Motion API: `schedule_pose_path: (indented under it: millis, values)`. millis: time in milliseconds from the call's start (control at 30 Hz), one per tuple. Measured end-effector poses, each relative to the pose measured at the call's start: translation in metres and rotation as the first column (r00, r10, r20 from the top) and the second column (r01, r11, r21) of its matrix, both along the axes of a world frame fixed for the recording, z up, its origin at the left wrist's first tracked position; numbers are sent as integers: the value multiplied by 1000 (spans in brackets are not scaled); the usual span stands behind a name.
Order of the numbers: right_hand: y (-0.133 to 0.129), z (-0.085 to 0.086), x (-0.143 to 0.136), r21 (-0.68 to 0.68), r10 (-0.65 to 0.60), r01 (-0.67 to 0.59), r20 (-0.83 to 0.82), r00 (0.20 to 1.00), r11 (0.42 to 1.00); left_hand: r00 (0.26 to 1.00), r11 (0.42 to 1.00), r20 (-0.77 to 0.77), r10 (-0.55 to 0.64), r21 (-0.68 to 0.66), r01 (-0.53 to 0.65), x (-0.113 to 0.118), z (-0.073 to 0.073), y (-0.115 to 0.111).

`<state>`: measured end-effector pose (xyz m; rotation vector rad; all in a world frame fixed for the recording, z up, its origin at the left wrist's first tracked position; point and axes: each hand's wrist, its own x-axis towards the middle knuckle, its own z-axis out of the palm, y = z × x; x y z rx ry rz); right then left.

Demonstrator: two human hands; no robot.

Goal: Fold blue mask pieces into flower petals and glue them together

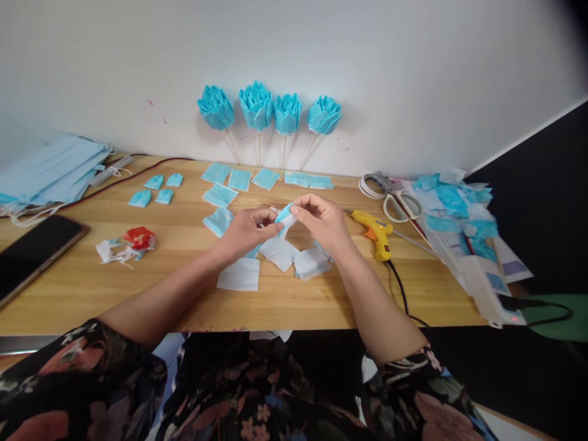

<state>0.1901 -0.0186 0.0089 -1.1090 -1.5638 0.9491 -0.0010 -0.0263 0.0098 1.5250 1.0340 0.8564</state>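
Between my hands is a small folded piece of blue and white mask fabric (pixel 285 215), held above the table. My left hand (pixel 250 233) pinches its left end between thumb and fingers. At its upper right edge, my right hand (pixel 321 219) grips it in the same way. Beneath them lie white-side-up fabric pieces, one a white square (pixel 239 274) in front of my left hand. Blue squares (pixel 219 195) lie in a loose arrangement behind and to the left. Several small folded blue petals (pixel 140 198) sit farther left.
Several blue fabric flowers (pixel 256 105) on sticks lean against the wall. A yellow glue gun (pixel 374 229), scissors (pixel 399 199) and tape roll (pixel 371 185) lie right, near fabric scraps (pixel 452 199) and a power strip (pixel 489 291). Left are face masks (pixel 55 165), a phone (pixel 37 257) and red scrap (pixel 140 237).
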Motion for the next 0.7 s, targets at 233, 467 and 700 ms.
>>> schedule_pose_path:
  millis: [233,467,700]
  values:
    - [1,1,-1,-16,-9,9,-18,1000,1000,994,997,110,9,-78,0,-2,-3,2]
    - [-3,5,-2,-52,16,-19,-58,998,998,990,995,127,68,-86,-57,-1,0,2]
    - [-3,-2,-1,-125,169,-177,-75,983,976,948,989,289,133,-104,-107,-1,-7,5]
